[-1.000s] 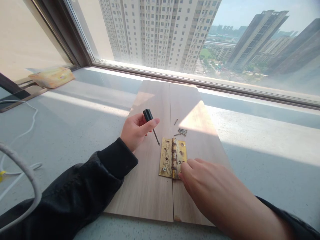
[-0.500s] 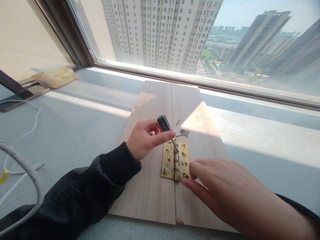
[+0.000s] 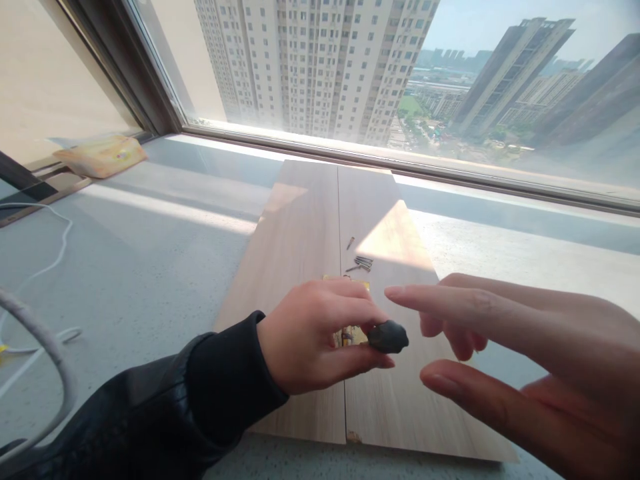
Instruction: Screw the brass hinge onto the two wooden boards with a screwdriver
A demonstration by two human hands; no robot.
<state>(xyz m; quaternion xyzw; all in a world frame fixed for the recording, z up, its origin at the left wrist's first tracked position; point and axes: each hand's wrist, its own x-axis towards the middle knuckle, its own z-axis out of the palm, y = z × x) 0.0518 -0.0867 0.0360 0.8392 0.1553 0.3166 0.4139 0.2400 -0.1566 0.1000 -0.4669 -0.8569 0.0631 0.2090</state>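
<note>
Between thumb and fingers, my left hand (image 3: 325,333) grips the dark handle of a screwdriver (image 3: 389,337); its shaft is hidden behind the hand. Beneath that hand lies a brass hinge (image 3: 354,335), mostly covered, across the seam of two pale wooden boards (image 3: 300,227). My right hand (image 3: 520,347) hovers to the right of the handle, thumb and forefinger apart, holding nothing. Several screws (image 3: 363,263) lie in a small heap on the right board beyond the hinge. A single screw (image 3: 351,243) rests a little farther off.
The boards lie on a speckled white sill (image 3: 165,267) below a large window. A white cable (image 3: 60,247) and a thicker grey cord (image 3: 60,373) run along the left. A yellowish soft packet (image 3: 103,157) sits at the far left corner by the frame.
My left hand has brought the screwdriver nearer and to the right, now covering most of the hinge. My right hand has left the hinge's lower right corner, moved right and opened.
</note>
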